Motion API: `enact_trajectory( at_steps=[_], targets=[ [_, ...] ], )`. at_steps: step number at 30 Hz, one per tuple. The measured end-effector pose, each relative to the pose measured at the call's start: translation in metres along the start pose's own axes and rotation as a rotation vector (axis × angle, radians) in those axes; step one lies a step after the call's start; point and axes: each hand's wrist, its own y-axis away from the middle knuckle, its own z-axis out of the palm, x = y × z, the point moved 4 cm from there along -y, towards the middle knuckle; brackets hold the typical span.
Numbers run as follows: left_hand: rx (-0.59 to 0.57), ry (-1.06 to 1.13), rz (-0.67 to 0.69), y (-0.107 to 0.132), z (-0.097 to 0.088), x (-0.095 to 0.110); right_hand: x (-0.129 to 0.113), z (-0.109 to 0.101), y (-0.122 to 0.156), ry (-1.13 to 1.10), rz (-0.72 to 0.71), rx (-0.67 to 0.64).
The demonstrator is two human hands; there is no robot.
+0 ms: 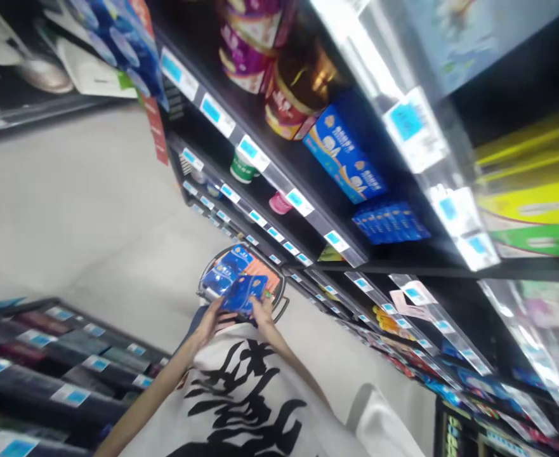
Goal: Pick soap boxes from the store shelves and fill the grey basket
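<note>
Close to my body, both hands are closed on the edges of a flat blue pack [242, 293]. My left hand [211, 319] grips its left side and my right hand [262, 311] its right side. Below the pack stands a round shopping basket with a dark rim [285, 307]. In the basket lie more blue packages [222, 277] and something orange-pink [266, 275]. The print on the held pack is too small to read, and the basket's near part is hidden by my hands and the pack.
A tall dark shelf [279, 184] runs along the right, with blue boxes [343, 152], purple and red tubs [245, 57] and price tags. Another low shelf [93, 362] stands at the lower left. Pale floor [84, 190] lies between them.
</note>
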Motion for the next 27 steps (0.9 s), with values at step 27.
enact_trajectory(
  at_steps=[27],
  targets=[
    [-0.366,0.152,0.027,0.057,0.065,0.086,-0.112,-0.035,0.125,-0.289,-0.554,-0.060]
  ],
)
